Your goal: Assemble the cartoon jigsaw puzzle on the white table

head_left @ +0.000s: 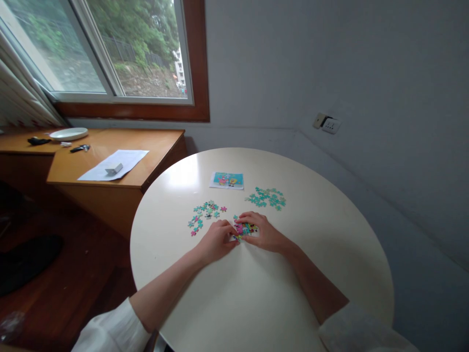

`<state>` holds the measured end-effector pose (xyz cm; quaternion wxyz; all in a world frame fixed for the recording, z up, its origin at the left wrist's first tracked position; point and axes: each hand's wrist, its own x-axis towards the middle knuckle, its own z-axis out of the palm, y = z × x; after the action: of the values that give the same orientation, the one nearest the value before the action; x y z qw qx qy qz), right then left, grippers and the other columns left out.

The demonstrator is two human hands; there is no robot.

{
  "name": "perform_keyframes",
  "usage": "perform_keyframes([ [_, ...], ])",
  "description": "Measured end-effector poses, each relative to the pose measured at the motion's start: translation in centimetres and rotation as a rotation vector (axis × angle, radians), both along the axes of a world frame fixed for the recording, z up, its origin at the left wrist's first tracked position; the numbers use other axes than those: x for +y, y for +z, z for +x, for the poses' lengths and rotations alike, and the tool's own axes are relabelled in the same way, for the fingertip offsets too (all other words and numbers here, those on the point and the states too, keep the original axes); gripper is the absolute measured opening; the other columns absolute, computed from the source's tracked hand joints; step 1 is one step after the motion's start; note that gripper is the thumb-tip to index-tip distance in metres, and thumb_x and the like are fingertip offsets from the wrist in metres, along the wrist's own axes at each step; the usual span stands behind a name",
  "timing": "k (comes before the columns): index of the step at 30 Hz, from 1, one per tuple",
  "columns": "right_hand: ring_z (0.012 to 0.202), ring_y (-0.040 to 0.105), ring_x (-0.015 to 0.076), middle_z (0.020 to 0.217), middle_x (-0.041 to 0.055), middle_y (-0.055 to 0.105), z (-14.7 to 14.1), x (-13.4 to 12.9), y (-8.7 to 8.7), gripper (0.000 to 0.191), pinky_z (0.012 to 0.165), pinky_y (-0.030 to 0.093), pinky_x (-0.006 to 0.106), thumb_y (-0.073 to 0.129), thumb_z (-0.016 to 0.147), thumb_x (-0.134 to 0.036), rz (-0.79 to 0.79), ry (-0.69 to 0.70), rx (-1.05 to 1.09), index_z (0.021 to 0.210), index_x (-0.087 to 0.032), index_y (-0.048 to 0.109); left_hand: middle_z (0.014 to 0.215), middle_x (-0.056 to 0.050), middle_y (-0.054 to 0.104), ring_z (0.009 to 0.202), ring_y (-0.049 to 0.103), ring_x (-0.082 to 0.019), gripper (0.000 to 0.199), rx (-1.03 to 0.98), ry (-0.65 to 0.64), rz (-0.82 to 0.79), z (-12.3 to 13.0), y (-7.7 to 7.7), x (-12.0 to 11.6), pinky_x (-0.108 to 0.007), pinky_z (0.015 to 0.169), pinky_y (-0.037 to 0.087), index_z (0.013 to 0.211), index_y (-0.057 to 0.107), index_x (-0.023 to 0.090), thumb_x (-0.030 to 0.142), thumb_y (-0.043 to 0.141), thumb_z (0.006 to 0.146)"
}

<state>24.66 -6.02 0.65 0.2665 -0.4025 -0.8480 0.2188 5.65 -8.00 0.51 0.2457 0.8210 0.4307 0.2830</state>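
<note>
Several loose pieces point(208, 209) lie at left on the round table point(330, 234), near the left hand point(216, 239), whose bent fingers hide whether they pinch anything. Next, between both hands, lies the joined puzzle point(246, 228), partly covered by the right hand point(267, 233), whose fingers and thumb curve around it, gripping or not I cannot tell. Teal pieces point(266, 197) lie just beyond.

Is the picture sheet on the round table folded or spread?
Spread: the cartoon picture sheet lies flat on the round table with its printed scene in view. Whether an edge is tucked under, I cannot tell.
</note>
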Motion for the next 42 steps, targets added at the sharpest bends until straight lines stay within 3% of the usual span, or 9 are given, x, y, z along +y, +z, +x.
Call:
perform_keyframes([
  [8, 0.111, 0.048, 0.0233, 0.113, 0.0055, 0.057, -0.1, -0.1, 0.2, 0.039, 0.094, 0.029, 0.043, 0.065, 0.066, -0.02, -0.029, 0.028, -0.063, 0.104, -0.026, 0.059, 0.076, -0.003, 0.059, 0.07, 0.051, -0.014, 0.007, 0.105, 0.033, 0.053, 0.2, 0.0, -0.2, -0.028, 0.07, 0.039, 0.074, 0.066, 0.018, 0.021, 0.063, 0.069],
  [13, 0.111, 0.048, 0.0224, 0.113, 0.005, 0.057, -0.1, -0.2, 0.3, 0.036, 0.095, 0.029, 0.042, 0.065, 0.067, -0.021, -0.031, 0.021, -0.067, 0.103, -0.026, 0.06, 0.085, -0.007, 0.06, 0.082, 0.05, -0.019, 0.018, 0.402, -0.004, 0.26, 0.9, 0.6, -1.6, -0.032, 0.074, 0.039, 0.08, 0.065, 0.017, 0.018, 0.047, 0.081],
  [18, 0.11, 0.049, 0.0224, 0.112, 0.005, 0.058, 0.0, -0.1, -0.1, 0.036, 0.095, 0.03, 0.042, 0.065, 0.067, -0.021, -0.005, 0.021, -0.052, 0.102, -0.026, 0.06, 0.084, -0.012, 0.058, 0.083, 0.05, -0.023, 0.017, 0.667, -0.067, 0.338, 1.7, 1.3, -3.1, -0.036, 0.073, 0.039, 0.08, 0.062, 0.01, 0.011, 0.045, 0.077],
  [25, 0.105, 0.052, 0.0204, 0.106, 0.0067, 0.06, 0.0, 0.3, -0.2, 0.031, 0.093, 0.036, 0.038, 0.06, 0.069, -0.017, -0.007, 0.009, 0.087, 0.099, -0.022, 0.062, 0.084, -0.007, 0.061, 0.082, 0.053, -0.019, 0.026, 0.424, -0.024, 0.262, 1.0, 1.4, -2.7, -0.035, 0.078, 0.038, 0.102, 0.055, 0.014, 0.014, 0.04, 0.08],
  [30, 0.099, 0.055, 0.0182, 0.101, 0.0067, 0.061, -0.2, 0.6, -0.3, 0.028, 0.09, 0.04, 0.034, 0.056, 0.068, -0.01, -0.002, -0.031, 0.17, 0.093, -0.02, 0.064, 0.087, -0.008, 0.061, 0.086, 0.053, -0.021, 0.021, 0.409, -0.068, 0.255, 0.8, 1.4, -2.6, -0.038, 0.082, 0.035, 0.09, 0.059, 0.018, 0.012, 0.045, 0.075],
  [36, 0.098, 0.054, 0.0181, 0.1, 0.0059, 0.06, -0.1, 0.7, -0.8, 0.032, 0.09, 0.041, 0.035, 0.052, 0.067, -0.007, 0.013, -0.07, 0.22, 0.093, -0.022, 0.063, 0.107, -0.012, 0.057, 0.099, 0.05, -0.024, 0.029, 0.39, -0.027, 0.308, 0.5, 0.9, -2.1, -0.043, 0.09, 0.034, 0.099, 0.059, 0.016, 0.011, 0.044, 0.074],
  [39, 0.098, 0.054, 0.0181, 0.099, 0.0059, 0.06, -0.1, 0.9, -1.0, 0.03, 0.09, 0.041, 0.035, 0.051, 0.068, -0.009, 0.026, -0.088, 0.255, 0.093, -0.021, 0.063, 0.127, -0.013, 0.047, 0.117, 0.041, -0.024, 0.041, 0.334, -0.019, 0.371, 0.5, 1.0, -2.2, -0.044, 0.099, 0.028, 0.119, 0.048, 0.014, 0.013, 0.038, 0.079],
  [42, 0.095, 0.055, 0.0185, 0.095, 0.006, 0.06, -0.2, 1.1, -1.3, 0.026, 0.089, 0.042, 0.035, 0.049, 0.068, -0.011, 0.037, -0.122, 0.304, 0.089, -0.02, 0.063, 0.141, -0.014, 0.029, 0.132, 0.019, -0.025, 0.051, 0.354, -0.033, 0.403, 0.9, 0.8, -2.6, -0.047, 0.106, 0.017, 0.133, 0.028, 0.011, 0.024, 0.034, 0.085],
])
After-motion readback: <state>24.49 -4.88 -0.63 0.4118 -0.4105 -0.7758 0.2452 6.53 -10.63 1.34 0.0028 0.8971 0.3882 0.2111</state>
